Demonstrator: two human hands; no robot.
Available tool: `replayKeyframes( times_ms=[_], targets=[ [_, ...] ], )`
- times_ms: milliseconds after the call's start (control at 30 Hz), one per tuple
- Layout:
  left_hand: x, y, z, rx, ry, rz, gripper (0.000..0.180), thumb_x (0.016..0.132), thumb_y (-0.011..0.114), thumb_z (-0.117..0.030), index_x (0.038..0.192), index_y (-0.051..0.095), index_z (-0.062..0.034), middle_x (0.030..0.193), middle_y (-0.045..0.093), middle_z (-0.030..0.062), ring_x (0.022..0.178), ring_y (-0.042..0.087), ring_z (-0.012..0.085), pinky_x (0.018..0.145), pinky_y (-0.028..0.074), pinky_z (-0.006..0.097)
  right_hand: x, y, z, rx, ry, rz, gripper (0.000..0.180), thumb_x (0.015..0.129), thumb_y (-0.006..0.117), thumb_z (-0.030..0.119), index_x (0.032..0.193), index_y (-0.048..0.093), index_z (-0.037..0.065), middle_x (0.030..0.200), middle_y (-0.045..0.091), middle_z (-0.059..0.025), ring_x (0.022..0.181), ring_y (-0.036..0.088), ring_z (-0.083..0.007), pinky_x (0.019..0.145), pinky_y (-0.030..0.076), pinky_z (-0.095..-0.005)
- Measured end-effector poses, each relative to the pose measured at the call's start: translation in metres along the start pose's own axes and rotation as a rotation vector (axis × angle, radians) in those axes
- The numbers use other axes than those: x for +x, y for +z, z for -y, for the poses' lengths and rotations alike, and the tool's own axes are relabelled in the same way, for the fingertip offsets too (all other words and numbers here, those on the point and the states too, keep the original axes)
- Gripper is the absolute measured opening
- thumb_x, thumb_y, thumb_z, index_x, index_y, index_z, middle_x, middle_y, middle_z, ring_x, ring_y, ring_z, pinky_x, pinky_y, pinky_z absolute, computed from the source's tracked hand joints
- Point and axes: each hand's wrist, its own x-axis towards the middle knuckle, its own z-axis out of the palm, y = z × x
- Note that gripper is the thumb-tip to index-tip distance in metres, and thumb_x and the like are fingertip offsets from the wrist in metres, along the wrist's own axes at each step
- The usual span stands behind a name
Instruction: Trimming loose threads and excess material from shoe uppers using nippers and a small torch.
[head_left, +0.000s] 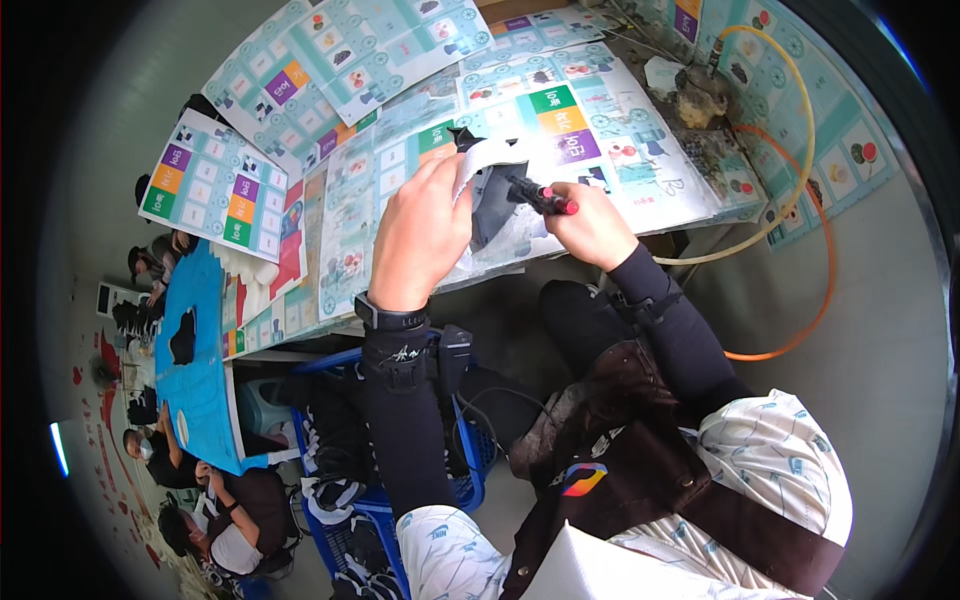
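Nearest, at the bottom of the frame, lap covered by a dark brown apron [640, 470] over pale patterned clothing, both forearms in black sleeves rising from the lower edge. Left of the knees, lower centre-left, a blue plastic crate [470, 490] stuffed with dark pieces. Further up, a black wrist strap [392, 316] just below the left hand [420, 235], centre of the frame, fingers curled and closed around a pale shoe upper piece [480, 160] with a dark grey inner part [492, 210], held above the table edge. Just right of it, the right hand [592, 228], clenched tight around a black tool with a red tip [540, 196], the tool's front end touching the dark part of the piece. Beneath both hands, a table [690, 195] covered with printed sheets of teal, orange, green and purple squares, stretching to the upper left and upper right. At upper right, a lump of grey material [700, 100] on the table, and a yellow hose [795, 120] with an orange hose [825, 270] looping down the right side. At far left, a blue board [200, 370] with dark cut shapes, and other people [200, 500] seated low in the lower-left corner.
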Motion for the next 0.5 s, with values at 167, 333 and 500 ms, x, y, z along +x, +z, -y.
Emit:
replayKeyframes(
  times_ms=[167,333,500],
  targets=[
    [-0.001,0.002,0.003,0.003,0.001,-0.005,0.031,0.100,0.062,-0.013,0.126,0.069,0.0033,0.126,0.070,0.0250,0.112,0.068,0.0460,0.096,0.056,0.050,0.000,-0.003,0.000,0.032,0.017,0.141,0.025,0.085,0.058,0.013,0.092,0.073,-0.005,0.088,0.069,-0.0334,0.092,0.067,-0.0534,0.085,0.054,-0.0557],
    [-0.005,0.000,0.005,-0.014,0.010,-0.024,0.032,0.100,0.063,-0.015,0.126,0.069,0.0026,0.128,0.070,0.0253,0.113,0.068,0.0459,0.097,0.056,0.049,0.002,-0.001,0.001,0.040,0.048,0.030,0.027,0.086,0.058,0.014,0.097,0.074,-0.004,0.091,0.069,-0.0344,0.094,0.066,-0.0539,0.087,0.054,-0.0564],
    [-0.006,0.003,0.007,-0.026,-0.004,-0.017,0.036,0.103,0.065,-0.018,0.135,0.068,-0.0013,0.116,0.071,0.0249,0.106,0.067,0.0478,0.089,0.054,0.048,0.010,0.003,-0.001,0.031,0.052,0.117,0.025,0.084,0.056,0.012,0.090,0.074,-0.004,0.091,0.068,-0.0350,0.094,0.066,-0.0542,0.088,0.054,-0.0567]
  ],
)
